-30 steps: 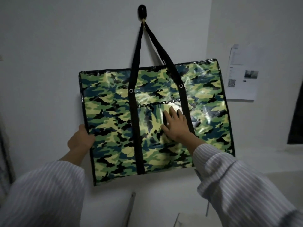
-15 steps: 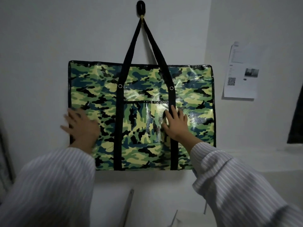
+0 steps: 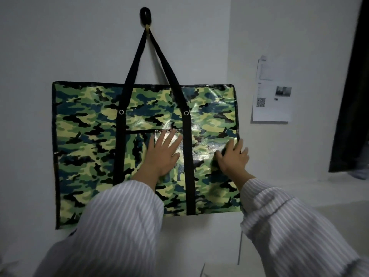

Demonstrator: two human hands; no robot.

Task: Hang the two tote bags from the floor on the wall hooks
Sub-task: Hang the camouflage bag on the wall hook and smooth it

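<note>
A glossy green camouflage tote bag (image 3: pixel 87 140) with black straps hangs flat against the white wall from a black wall hook (image 3: pixel 146 15). My left hand (image 3: pixel 162 154) lies flat on the middle of the bag, fingers spread, between the two straps. My right hand (image 3: pixel 233 156) presses the bag near its right edge, fingers straight. Only this one tote bag is in view.
A printed paper sheet (image 3: pixel 272 90) with a QR code is stuck on the side wall to the right. A dark curtain (image 3: pixel 351 96) hangs at the far right. A pale object with thin edges (image 3: pixel 221 262) sits low by the wall below the bag.
The bag swung from tilted to level. My left hand let go of the left edge and moved to the bag's middle. My right hand slid from the middle to the right edge.
</note>
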